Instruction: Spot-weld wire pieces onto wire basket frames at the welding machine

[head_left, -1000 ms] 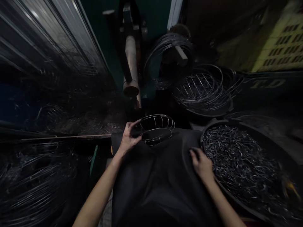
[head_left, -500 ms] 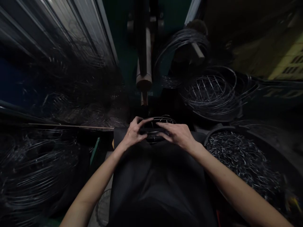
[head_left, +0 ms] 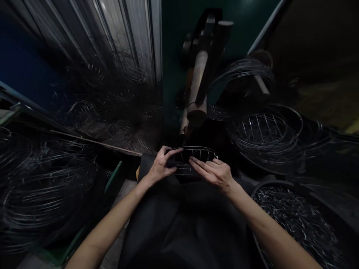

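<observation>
Far left: wire rings (head_left: 42, 209) heaped beside a green frame (head_left: 113, 175); corrugated metal sheet (head_left: 112, 33) behind. Left hand (head_left: 162, 164) clamped on left rim of round wire frame (head_left: 196, 148), which sits above dark cloth (head_left: 193, 224) covering the lap. Beyond it, a pale cylinder (head_left: 198, 86) before a green surface (head_left: 238, 15). Right hand (head_left: 217, 172) at frame's right side, fingers inside; grip cannot be told. Far right: wire grids (head_left: 263, 129), then tub (head_left: 256, 188) of short metal pieces (head_left: 297, 216). Room dim.
</observation>
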Action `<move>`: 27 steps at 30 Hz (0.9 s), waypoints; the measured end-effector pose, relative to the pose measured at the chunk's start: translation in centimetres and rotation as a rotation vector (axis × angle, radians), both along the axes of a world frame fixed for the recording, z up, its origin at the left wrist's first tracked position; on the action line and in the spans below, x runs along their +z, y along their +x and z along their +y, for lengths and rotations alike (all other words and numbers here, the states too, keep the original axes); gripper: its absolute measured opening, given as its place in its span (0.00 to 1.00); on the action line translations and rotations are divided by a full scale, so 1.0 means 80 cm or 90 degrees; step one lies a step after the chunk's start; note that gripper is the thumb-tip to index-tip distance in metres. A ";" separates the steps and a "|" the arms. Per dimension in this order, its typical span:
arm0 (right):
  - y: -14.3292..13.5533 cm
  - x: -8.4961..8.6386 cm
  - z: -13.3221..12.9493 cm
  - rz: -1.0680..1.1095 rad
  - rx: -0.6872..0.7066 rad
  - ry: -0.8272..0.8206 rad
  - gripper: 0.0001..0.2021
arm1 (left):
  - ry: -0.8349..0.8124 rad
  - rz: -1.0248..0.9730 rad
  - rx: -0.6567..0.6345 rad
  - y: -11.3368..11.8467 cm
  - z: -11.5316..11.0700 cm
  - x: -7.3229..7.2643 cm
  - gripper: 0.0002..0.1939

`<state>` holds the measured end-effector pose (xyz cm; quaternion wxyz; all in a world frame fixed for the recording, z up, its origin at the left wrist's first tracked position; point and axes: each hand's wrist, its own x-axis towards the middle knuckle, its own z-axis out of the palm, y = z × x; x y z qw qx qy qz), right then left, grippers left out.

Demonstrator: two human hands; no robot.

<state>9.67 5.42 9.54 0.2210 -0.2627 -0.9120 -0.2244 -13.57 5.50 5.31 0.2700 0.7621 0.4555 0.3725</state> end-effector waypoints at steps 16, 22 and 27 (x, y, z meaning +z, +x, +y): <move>0.010 0.002 0.024 0.001 0.056 0.068 0.15 | 0.061 0.046 -0.007 0.001 0.022 0.001 0.36; 0.015 -0.003 0.031 -0.005 0.062 0.046 0.16 | 0.064 0.057 -0.015 0.005 0.025 0.005 0.34; 0.015 -0.002 0.031 -0.019 0.059 0.081 0.14 | 0.062 0.043 -0.021 0.004 0.029 0.003 0.32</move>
